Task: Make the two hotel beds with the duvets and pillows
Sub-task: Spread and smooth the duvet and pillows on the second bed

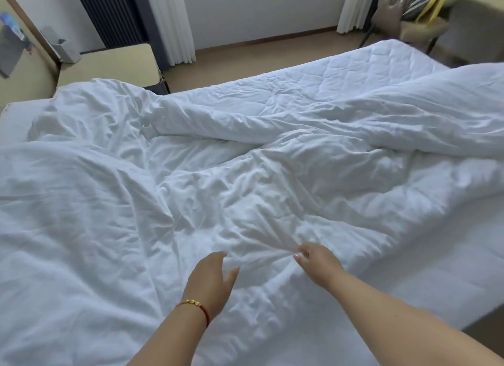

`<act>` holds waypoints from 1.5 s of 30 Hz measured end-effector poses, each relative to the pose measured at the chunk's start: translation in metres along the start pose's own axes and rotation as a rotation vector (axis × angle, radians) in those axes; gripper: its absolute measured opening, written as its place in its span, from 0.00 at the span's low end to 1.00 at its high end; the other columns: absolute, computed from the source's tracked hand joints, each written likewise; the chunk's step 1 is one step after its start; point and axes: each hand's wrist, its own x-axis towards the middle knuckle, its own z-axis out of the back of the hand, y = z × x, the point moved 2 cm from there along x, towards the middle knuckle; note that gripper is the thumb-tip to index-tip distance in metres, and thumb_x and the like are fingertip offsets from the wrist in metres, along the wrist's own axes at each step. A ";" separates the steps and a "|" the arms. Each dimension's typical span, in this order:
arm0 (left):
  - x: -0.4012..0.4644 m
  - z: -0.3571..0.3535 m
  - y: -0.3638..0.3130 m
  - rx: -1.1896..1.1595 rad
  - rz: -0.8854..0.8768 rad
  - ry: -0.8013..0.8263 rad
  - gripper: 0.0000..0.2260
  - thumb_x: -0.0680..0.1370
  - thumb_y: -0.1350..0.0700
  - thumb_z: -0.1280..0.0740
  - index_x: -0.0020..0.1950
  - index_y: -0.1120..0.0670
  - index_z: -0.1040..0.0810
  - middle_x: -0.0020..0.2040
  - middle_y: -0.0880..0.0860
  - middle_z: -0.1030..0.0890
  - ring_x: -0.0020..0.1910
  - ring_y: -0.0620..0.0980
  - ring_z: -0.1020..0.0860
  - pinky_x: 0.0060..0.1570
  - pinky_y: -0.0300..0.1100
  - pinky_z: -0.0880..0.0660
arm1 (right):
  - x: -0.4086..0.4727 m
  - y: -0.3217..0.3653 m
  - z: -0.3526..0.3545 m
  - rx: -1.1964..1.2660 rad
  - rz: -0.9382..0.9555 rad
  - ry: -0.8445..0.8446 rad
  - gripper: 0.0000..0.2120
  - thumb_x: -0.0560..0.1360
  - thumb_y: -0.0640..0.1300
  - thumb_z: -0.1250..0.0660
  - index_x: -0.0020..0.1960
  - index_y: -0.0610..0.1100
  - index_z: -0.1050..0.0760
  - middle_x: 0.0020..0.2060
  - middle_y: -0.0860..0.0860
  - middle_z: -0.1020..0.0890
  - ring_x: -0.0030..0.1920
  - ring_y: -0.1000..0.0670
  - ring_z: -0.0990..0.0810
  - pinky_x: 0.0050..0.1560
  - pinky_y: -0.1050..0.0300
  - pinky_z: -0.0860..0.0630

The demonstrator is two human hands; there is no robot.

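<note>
Right hand: fingers pinching a gather of rumpled white cotton duvet; left hand: spread, empty, hovering beside; duvet heaped unspread across white mattress; pillows unseen; bed-making barely begun.

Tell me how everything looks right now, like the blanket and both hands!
duvet: crumpled, spread unevenly over the bed, far edge folded back on itself.
right hand: pinching a bunch of duvet fabric, creases fanning out from it.
left hand: open, fingers relaxed, just above the duvet, holding nothing.
mattress: bare along the right side.
curtain: drawn aside, hanging in folds.
</note>
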 end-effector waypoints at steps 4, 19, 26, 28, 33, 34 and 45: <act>0.004 -0.020 -0.051 -0.006 -0.032 0.032 0.24 0.81 0.43 0.43 0.76 0.51 0.38 0.75 0.47 0.36 0.74 0.45 0.38 0.71 0.39 0.40 | -0.001 -0.035 0.034 0.091 -0.054 -0.084 0.11 0.78 0.51 0.39 0.52 0.45 0.24 0.48 0.49 0.21 0.50 0.48 0.24 0.46 0.57 0.30; 0.013 -0.083 -0.217 0.029 -0.317 0.138 0.23 0.80 0.43 0.38 0.73 0.49 0.35 0.72 0.46 0.31 0.70 0.43 0.32 0.69 0.40 0.34 | -0.064 -0.216 0.154 0.103 -0.256 -0.315 0.18 0.77 0.55 0.36 0.62 0.46 0.28 0.58 0.51 0.22 0.59 0.50 0.25 0.55 0.55 0.28; 0.082 -0.149 -0.330 0.037 -0.381 0.119 0.23 0.80 0.44 0.38 0.73 0.47 0.35 0.72 0.46 0.31 0.70 0.44 0.33 0.68 0.38 0.36 | 0.016 -0.293 0.239 -0.068 -0.047 -0.286 0.26 0.73 0.58 0.32 0.68 0.53 0.32 0.66 0.54 0.28 0.67 0.52 0.31 0.65 0.55 0.33; 0.106 -0.184 -0.365 0.032 -0.332 0.133 0.25 0.79 0.43 0.38 0.75 0.47 0.37 0.73 0.46 0.33 0.72 0.44 0.36 0.69 0.39 0.39 | 0.050 -0.319 0.265 -0.234 0.051 -0.222 0.31 0.72 0.60 0.32 0.71 0.55 0.36 0.70 0.56 0.33 0.71 0.52 0.36 0.71 0.55 0.40; 0.158 -0.269 -0.413 0.173 -0.163 0.150 0.42 0.69 0.33 0.32 0.76 0.50 0.43 0.75 0.50 0.37 0.72 0.50 0.38 0.70 0.44 0.39 | 0.124 -0.382 0.301 -0.647 0.257 -0.003 0.42 0.70 0.61 0.33 0.77 0.57 0.51 0.77 0.55 0.49 0.77 0.52 0.54 0.75 0.50 0.62; 0.166 -0.283 -0.414 0.260 -0.130 0.151 0.48 0.66 0.30 0.32 0.77 0.51 0.47 0.77 0.51 0.41 0.74 0.52 0.41 0.72 0.47 0.41 | 0.137 -0.392 0.303 -0.673 0.309 -0.003 0.43 0.69 0.60 0.32 0.77 0.56 0.50 0.77 0.54 0.48 0.77 0.51 0.52 0.75 0.48 0.61; 0.189 -0.267 -0.422 -0.027 0.003 0.058 0.08 0.77 0.47 0.32 0.41 0.48 0.22 0.34 0.48 0.24 0.38 0.51 0.26 0.37 0.43 0.34 | 0.183 -0.390 0.332 -0.534 0.482 0.074 0.17 0.76 0.61 0.39 0.51 0.48 0.23 0.51 0.48 0.19 0.53 0.43 0.22 0.44 0.54 0.33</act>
